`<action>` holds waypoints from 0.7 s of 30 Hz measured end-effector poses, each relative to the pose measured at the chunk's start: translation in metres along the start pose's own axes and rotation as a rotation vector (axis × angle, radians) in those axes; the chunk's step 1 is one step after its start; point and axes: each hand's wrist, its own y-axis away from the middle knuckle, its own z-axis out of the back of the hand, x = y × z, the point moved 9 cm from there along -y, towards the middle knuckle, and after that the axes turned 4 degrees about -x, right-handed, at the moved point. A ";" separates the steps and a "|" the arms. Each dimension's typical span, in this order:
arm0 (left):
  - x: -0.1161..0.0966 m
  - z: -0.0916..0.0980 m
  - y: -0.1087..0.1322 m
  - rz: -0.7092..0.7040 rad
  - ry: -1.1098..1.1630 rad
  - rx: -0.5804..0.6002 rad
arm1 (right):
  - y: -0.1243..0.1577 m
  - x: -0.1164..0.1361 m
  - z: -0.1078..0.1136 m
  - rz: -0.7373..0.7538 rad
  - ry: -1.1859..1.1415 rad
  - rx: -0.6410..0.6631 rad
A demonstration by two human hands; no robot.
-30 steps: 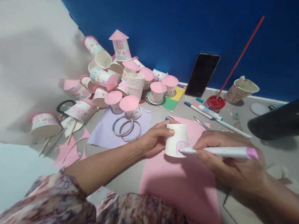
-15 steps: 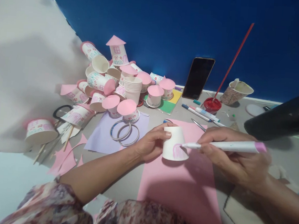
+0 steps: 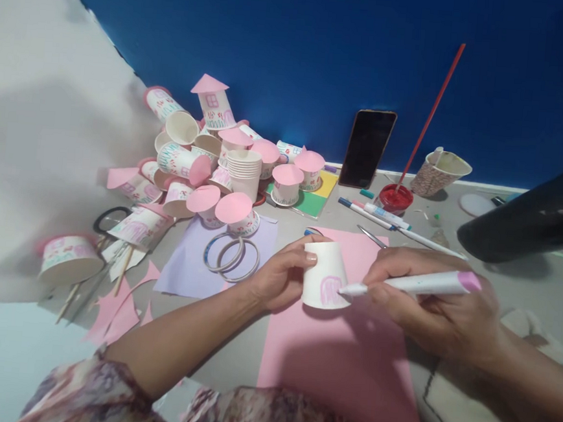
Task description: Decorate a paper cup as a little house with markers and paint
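Between the two hands, a white paper cup (image 3: pixel 320 266) is held upside down over a sheet of pink paper (image 3: pixel 332 371). The left hand (image 3: pixel 281 276) is closed around the cup's left side, thumb pressed on its front. The right hand (image 3: pixel 427 307) pinches a white marker (image 3: pixel 424 284) with a pink end, its tip at the right edge of a pink arch drawn low on the cup. Left of the left hand, two overlapping bangles (image 3: pixel 242 247) lie on purple paper (image 3: pixel 179 271). Beyond that hand sits a pile of cups with pink tops (image 3: pixel 201 169), a stack of plain cups (image 3: pixel 243 183) among them. Beyond the right hand are pens (image 3: pixel 383 216), a jar of red paint (image 3: pixel 395 202) and an upright phone (image 3: pixel 368 147).
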 end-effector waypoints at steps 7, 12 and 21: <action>0.000 -0.001 0.000 0.006 0.024 -0.007 | 0.000 -0.002 0.004 -0.028 -0.025 -0.046; 0.000 0.001 0.000 -0.001 0.001 -0.006 | 0.001 -0.003 0.000 -0.033 -0.038 -0.007; -0.001 -0.001 0.001 0.001 -0.004 -0.027 | 0.003 -0.007 -0.001 -0.064 -0.018 -0.013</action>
